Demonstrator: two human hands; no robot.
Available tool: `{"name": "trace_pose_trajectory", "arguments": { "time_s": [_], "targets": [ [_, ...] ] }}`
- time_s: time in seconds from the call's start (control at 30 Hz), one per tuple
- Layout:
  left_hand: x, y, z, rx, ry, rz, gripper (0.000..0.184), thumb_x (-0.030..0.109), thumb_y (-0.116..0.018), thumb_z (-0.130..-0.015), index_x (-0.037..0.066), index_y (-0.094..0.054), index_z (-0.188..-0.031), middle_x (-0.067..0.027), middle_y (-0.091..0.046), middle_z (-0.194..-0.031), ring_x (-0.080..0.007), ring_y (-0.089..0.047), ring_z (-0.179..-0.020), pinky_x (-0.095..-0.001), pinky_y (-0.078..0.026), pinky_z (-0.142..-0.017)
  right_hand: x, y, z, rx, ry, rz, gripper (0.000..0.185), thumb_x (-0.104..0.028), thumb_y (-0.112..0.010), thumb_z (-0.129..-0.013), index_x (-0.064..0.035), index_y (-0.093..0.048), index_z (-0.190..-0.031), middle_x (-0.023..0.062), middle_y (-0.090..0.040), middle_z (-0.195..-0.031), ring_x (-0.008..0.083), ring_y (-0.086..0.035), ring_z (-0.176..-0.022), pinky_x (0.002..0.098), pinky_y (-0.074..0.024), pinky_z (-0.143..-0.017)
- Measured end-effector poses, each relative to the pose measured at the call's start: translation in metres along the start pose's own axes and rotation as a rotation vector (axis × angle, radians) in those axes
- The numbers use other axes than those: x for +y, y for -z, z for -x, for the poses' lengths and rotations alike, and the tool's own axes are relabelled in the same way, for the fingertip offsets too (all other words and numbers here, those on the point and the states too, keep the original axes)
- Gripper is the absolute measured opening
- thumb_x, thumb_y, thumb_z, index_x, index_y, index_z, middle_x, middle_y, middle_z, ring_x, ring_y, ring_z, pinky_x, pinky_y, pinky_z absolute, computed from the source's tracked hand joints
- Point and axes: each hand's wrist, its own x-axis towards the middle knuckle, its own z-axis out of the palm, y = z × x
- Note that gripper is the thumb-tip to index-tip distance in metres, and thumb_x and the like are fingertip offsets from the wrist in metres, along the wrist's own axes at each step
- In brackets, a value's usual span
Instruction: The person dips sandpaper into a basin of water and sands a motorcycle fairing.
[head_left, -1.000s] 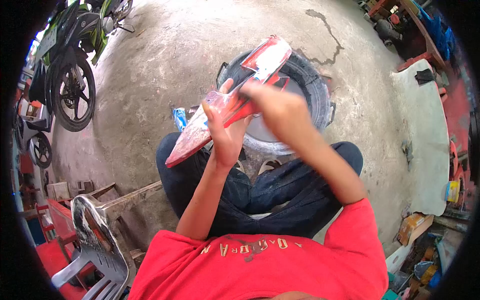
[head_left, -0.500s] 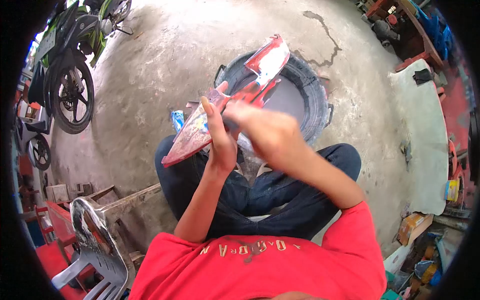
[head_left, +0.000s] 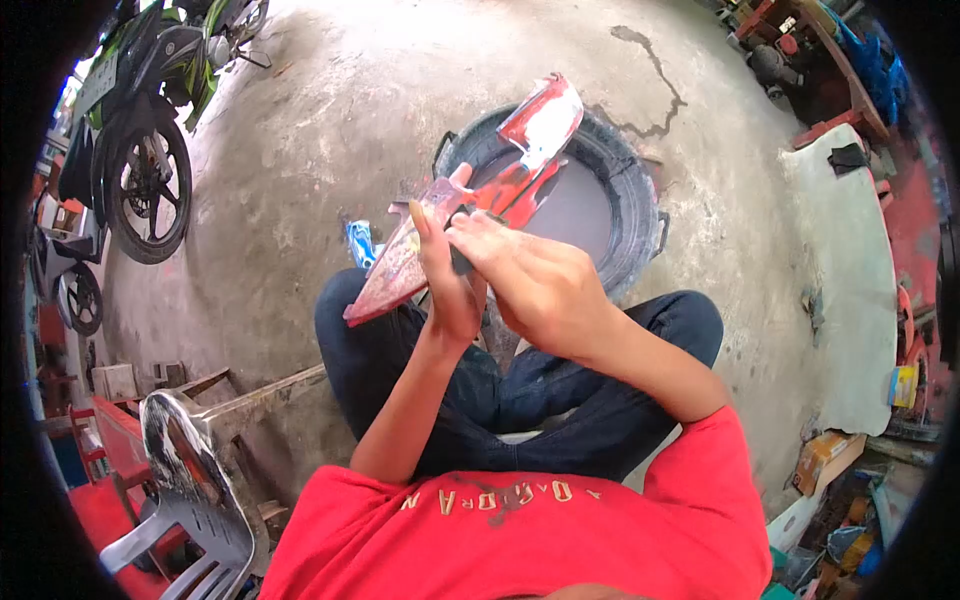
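Observation:
A long motorcycle fairing panel (head_left: 392, 268), red with scuffed whitish patches, slants from above my left knee up over a black tub (head_left: 640, 190) of greyish water. My left hand (head_left: 452, 295) grips the panel near its middle, with the thumb along the near face and the other fingers mostly hidden behind. My right hand (head_left: 548, 285) presses its fingers to the panel just right of that thumb. Under those fingers shows a small dark piece (head_left: 461, 262) that looks like sandpaper; most of it is covered. The panel's far end is over the tub.
A blue and white packet (head_left: 360, 243) lies on the concrete floor beside my left knee. A motorcycle (head_left: 150, 190) stands at the upper left. A grey plastic chair (head_left: 205, 510) is at the lower left. A pale panel (head_left: 842, 290) lies at the right near assorted clutter.
My right hand, blurred before, is sharper now, with its fingers flatter against the panel and its wrist slightly lower. The panel's near tip has shifted a little up and to the right.

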Motion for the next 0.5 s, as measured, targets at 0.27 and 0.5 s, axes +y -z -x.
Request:
{"name": "trace_pose_trajectory", "arguments": {
  "time_s": [0.27, 0.5],
  "targets": [
    [-0.003, -0.005, 0.002, 0.009, -0.038, 0.069, 0.101, 0.081, -0.022, -0.096, 0.000, -0.026, -0.155, -0.0230, -0.043, -0.152, -0.0348, -0.042, -0.143, -0.0509, -0.029, -0.120, -0.017, 0.004, 0.003, 0.027, 0.127, 0.003, 0.039, -0.012, -0.064, -0.083, -0.0035, -0.068, -0.121, 0.0084, -0.075, -0.107, 0.0281, -0.075, -0.099, 0.0363, -0.0609, -0.084],
    [-0.009, -0.005, 0.000, -0.015, -0.068, 0.186, 0.104, 0.082, -0.024, -0.095, -0.004, -0.027, -0.154, -0.0233, -0.042, -0.152, -0.0319, -0.039, -0.145, -0.0491, -0.026, -0.121, 0.009, 0.002, -0.002, 0.015, -0.006, -0.028, 0.033, -0.006, -0.061, -0.087, -0.0072, -0.071, -0.118, 0.0135, -0.074, -0.111, 0.0292, -0.075, -0.097, 0.0385, -0.0605, -0.081]
  ]
}}
